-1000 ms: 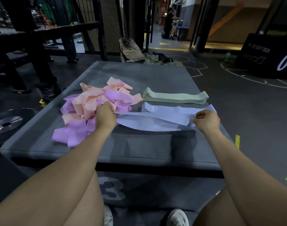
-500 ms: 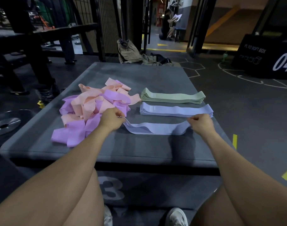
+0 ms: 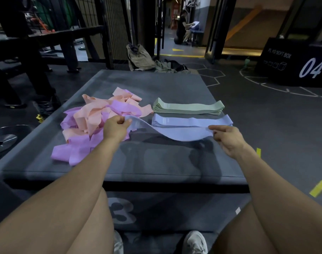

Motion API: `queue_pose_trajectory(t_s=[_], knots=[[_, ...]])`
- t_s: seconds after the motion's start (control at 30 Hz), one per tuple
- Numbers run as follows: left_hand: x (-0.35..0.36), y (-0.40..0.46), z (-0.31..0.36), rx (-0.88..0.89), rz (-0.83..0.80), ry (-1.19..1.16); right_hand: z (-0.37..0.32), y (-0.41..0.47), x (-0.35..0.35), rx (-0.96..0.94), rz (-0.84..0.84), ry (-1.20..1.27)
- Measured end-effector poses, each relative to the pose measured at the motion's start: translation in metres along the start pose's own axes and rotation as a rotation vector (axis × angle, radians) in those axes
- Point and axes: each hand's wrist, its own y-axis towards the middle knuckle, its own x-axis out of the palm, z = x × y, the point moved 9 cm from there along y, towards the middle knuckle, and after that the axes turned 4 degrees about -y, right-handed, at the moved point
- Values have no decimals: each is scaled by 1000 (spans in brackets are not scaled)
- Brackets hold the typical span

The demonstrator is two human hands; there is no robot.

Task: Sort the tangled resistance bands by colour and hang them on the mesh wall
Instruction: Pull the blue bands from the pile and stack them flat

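Surface (image 3: 138, 162): a grey padded gym box is carrying all the bands; a large "3" is showing on its front face.
Tangled pile (image 3: 94, 123): pink and purple bands are lying knotted together on the left part of the surface, just beside the left hand.
Green stack (image 3: 188, 108): green bands are lying folded flat in a neat stack on the far right part of the surface.
Blue stack (image 3: 191, 122): blue bands are lying folded flat just in front of the green stack.
Loose blue band (image 3: 175, 133): it is hanging stretched between both hands, sagging in the middle, just in front of the blue stack.
Left hand (image 3: 115, 129): its fingers are pinching the band's left end.
Right hand (image 3: 227, 138): its fingers are pinching the band's right end.
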Motion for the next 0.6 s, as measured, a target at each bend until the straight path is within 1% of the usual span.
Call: queue_pose_trajectory(t_s=[0.1,0.23,0.3,0.43,0.5,0.6], knots=[[2,4,-5,-58,38,-49,4,2,-4,24,-26,103],[11,3,-4,-90,61,-175,11,9,-14,0,31,90],[18,1,-3,-108,58,-237,14,11,-21,-4,83,67],[28,-3,1,-141,59,-288,7,11,-41,-71,234,-74],[34,-4,2,-151,47,-287,2,11,-50,-105,295,-65],[41,-2,5,-128,60,-261,-11,13,-66,-144,408,-115]])
